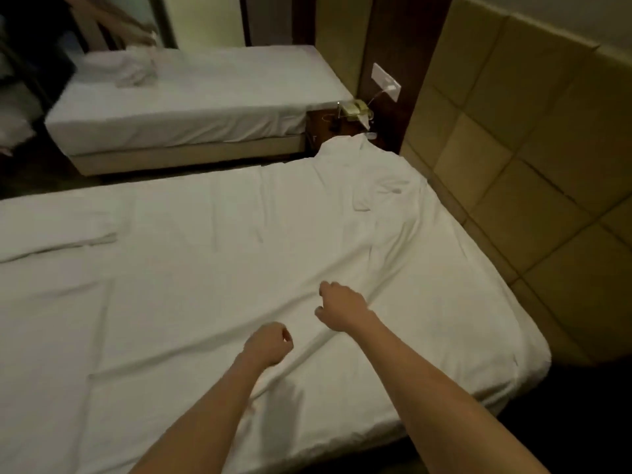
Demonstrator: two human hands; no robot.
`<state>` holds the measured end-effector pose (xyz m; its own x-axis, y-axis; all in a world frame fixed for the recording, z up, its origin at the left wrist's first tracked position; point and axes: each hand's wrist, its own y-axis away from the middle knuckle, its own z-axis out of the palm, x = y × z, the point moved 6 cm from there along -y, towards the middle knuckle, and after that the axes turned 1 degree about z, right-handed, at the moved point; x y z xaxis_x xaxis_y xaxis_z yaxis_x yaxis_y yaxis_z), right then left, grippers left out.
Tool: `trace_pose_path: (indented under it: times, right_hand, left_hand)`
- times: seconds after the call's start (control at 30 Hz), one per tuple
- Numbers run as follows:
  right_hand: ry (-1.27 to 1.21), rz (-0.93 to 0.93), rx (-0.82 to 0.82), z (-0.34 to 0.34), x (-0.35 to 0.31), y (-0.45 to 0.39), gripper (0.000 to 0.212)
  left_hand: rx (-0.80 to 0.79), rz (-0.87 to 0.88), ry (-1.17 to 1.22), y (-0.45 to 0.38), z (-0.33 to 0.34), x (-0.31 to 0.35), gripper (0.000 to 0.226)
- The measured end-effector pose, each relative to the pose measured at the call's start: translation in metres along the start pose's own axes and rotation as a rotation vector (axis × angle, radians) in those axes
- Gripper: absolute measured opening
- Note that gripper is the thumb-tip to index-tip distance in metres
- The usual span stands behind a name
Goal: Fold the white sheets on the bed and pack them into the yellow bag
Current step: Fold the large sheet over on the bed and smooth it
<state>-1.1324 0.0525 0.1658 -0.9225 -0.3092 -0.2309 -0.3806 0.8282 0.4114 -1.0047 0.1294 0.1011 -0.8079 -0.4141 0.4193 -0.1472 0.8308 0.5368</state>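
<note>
A white sheet (212,254) lies spread over the near bed (496,364), bunched up at its far right corner by the headboard. My right hand (342,307) rests on the sheet with its fingers curled into the cloth, and creases fan out from it. My left hand (270,343) is a fist just to the left and nearer to me, closed on a raised fold of the same sheet. A folded white sheet (58,234) lies flat at the bed's left side. No yellow bag is in view.
A second bed (205,97) stands beyond a narrow gap, with a crumpled pile of white linen (126,68) on it and another person's arm (113,22) above the pile. A nightstand with a telephone (355,109) sits between the beds. A padded wall panel (530,148) runs along the right.
</note>
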Motion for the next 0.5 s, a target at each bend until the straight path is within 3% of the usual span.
trace_pose_path:
  times: [0.17, 0.27, 0.37, 0.5]
  right_hand:
    - [-0.022, 0.06, -0.129, 0.057, 0.046, -0.006, 0.038]
    - [-0.035, 0.091, -0.253, 0.091, 0.074, -0.011, 0.044]
    - [-0.053, 0.112, -0.359, 0.115, 0.105, -0.034, 0.052]
    - [-0.007, 0.098, -0.418, 0.153, 0.15, -0.098, 0.046]
  left_hand:
    - [0.138, 0.106, 0.049, -0.051, -0.044, 0.052, 0.02]
    - [0.114, 0.096, 0.131, -0.073, -0.038, 0.074, 0.019]
    - [0.07, 0.033, 0.19, -0.105, -0.004, 0.08, 0.017]
    - [-0.045, -0.131, 0.239, -0.16, 0.085, 0.068, 0.024]
